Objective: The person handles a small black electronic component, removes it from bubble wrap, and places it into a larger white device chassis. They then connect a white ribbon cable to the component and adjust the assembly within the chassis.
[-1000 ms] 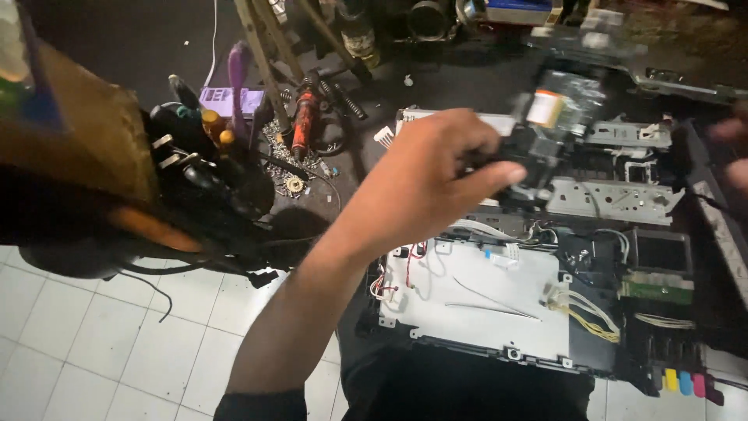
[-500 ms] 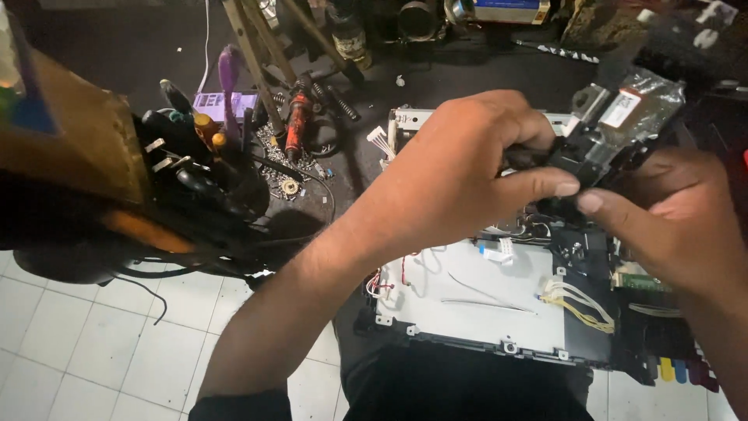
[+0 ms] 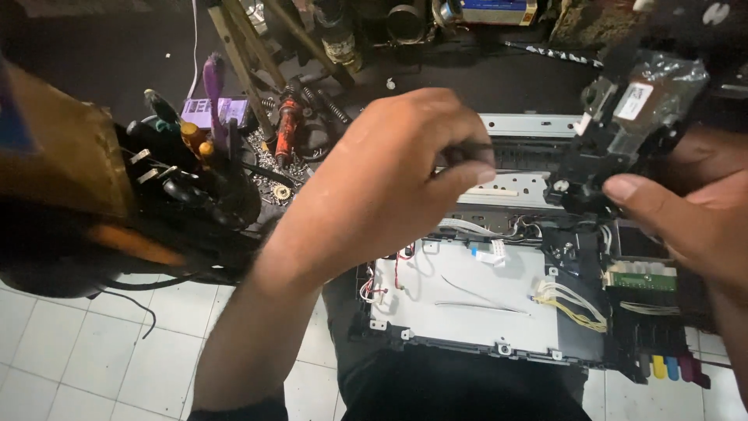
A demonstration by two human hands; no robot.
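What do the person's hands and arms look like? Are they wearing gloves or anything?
No gloves. Both the left hand and the right hand are bare, with no rings or watch showing. The left forearm is bare too, with just a dark sleeve edge near the elbow.

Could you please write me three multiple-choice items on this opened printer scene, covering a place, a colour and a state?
1. Where is the black printer part?
A. held up in the right hand
B. on the floor tiles
C. among the screwdrivers

2. What colour is the metal plate in the opened printer?
A. red
B. white
C. green

3. How is the left hand?
A. flat on the plate
B. raised, fingers pinched
C. gripping a screwdriver

A: right thumb presses it above the printer.
B: plate looks white.
B: it hovers beside the part.
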